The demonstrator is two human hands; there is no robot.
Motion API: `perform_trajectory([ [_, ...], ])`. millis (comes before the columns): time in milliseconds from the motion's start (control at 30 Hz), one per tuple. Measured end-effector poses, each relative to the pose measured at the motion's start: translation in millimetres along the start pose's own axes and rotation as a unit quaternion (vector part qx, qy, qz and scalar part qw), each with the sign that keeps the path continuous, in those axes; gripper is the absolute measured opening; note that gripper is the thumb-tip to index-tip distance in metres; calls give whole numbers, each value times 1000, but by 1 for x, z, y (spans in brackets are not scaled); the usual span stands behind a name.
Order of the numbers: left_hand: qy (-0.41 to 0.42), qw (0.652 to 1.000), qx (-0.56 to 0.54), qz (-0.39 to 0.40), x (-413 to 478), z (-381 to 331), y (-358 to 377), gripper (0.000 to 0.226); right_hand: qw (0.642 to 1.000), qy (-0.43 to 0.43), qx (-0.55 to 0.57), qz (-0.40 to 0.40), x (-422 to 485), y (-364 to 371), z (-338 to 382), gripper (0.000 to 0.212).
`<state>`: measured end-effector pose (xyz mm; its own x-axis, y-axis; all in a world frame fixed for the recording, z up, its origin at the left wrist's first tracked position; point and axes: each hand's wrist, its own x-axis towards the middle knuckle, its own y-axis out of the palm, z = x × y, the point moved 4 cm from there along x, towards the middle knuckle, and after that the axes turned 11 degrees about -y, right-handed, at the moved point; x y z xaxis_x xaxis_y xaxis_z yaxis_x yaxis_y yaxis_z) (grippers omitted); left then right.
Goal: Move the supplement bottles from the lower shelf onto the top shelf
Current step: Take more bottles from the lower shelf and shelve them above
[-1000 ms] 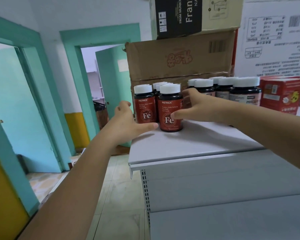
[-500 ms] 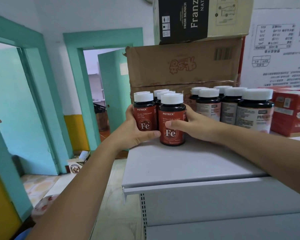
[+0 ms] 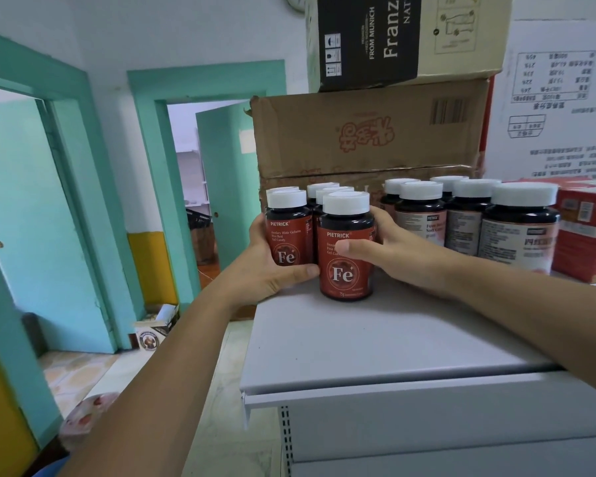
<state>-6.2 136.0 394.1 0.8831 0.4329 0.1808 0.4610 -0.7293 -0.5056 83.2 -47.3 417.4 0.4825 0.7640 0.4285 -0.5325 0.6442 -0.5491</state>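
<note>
The left hand [image 3: 269, 270] is curling round the left red-labelled bottle [image 3: 287, 232], fingers wrapping its far side and the thumb lying across the bottom of its front; the hand is hiding the base, so whether that bottle is resting on the surface cannot be told. The right hand [image 3: 393, 249] is gripping the front red-labelled bottle [image 3: 346, 270], thumb crossing the label and fingers bending round the back, while this bottle is standing upright on the top shelf [image 3: 358, 346]. The two held bottles are touching side by side. More red-labelled bottles [image 3: 324, 194] are crowding directly behind them, near the shelf's left end. Just beside the right hand, pale-labelled bottles [image 3: 424, 218] are lining up in a row, and red boxes [image 3: 589, 235] are sitting beyond those. A brown cardboard box [image 3: 365, 132] is closing off the back, with a black and cream box [image 3: 403, 39] lying on top of it. In front of the held bottles, bare grey surface is running down to the shelf's front lip [image 3: 375, 395]. To the left, the shelf is ending close to the left hand, with the tiled floor [image 3: 221, 425] showing below.
</note>
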Motion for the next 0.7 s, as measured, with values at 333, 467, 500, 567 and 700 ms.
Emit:
perform_trajectory([
  [333, 8, 1000, 23, -12, 2, -1, -2, 106, 998, -12, 17, 53, 0, 8, 1, 91],
  [467, 10, 1000, 22, -10, 3, 0, -1, 103, 999, -11, 8, 49, 1, 8, -2, 99],
  [500, 12, 1000, 23, -11, 3, 0, -1, 101, 999, -13, 6, 49, 1, 7, -2, 101],
  [567, 13, 1000, 23, -14, 3, 0, -1, 99, 999, -16, 4, 49, 1, 7, -2, 101],
  [700, 7, 1000, 20, -23, 3, 2, -1, 92, 998, -20, -5, 51, -1, 7, 1, 101],
])
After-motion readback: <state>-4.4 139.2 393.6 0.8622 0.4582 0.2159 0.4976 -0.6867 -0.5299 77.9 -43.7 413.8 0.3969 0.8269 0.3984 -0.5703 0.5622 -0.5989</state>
